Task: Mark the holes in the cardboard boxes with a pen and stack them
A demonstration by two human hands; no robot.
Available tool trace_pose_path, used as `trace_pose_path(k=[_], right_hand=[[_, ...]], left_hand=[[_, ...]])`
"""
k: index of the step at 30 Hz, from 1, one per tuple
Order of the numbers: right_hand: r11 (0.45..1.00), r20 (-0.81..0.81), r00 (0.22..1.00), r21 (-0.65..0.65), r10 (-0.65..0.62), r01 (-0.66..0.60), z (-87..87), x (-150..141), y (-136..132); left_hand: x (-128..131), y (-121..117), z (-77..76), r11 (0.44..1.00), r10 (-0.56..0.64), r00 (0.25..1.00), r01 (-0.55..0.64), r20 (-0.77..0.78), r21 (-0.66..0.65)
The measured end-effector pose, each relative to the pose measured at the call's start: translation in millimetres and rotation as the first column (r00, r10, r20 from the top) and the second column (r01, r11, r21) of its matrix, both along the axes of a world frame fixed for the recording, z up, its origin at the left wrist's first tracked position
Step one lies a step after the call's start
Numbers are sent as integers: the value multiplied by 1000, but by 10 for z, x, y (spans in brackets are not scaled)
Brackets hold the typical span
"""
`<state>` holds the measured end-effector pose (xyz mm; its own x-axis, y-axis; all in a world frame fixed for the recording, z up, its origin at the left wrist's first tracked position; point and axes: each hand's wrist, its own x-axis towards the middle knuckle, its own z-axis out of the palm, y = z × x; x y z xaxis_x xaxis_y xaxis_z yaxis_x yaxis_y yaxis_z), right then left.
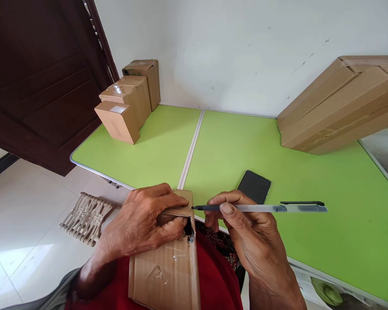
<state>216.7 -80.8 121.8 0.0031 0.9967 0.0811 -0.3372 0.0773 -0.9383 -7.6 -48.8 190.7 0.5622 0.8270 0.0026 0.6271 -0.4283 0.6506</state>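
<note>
A brown cardboard box [163, 275] rests against my body at the table's near edge, with a ragged dark hole near its right side. My left hand [145, 219] grips the upper end of this box, its thumb pressed at the torn opening and its fingers over the flap. In my right hand [248, 232] is a pen [258, 208] with a clear barrel, pinched between thumb and fingers. The pen lies nearly level, its cap seated on the rear end and its tip pointing left at the box's right edge, close to the hole.
On the green folding table [233, 142] a black smartphone [255, 186] lies beyond my right hand. Several cardboard boxes [116, 122] stand at the back left, and long cardboard boxes [336, 107] at the right. A woven stool [87, 217] is on the floor.
</note>
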Motion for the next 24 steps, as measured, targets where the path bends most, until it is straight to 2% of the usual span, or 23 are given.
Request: trace_pose_path(k=[7,17,24], right_hand=[[999,-4,1000,36,-25,25,26,-3,-51],[999,-79,997,41,-24,27,141,-20,-126],[999,-68,997,39,-32,35,113,-30,-203]], left_hand=[[3,6,-11,1000,26,1000,-26,-1,13],[-54,12,18,997,-75,997,75,1,24],[-61,35,18,994,-105,994,104,24,30]])
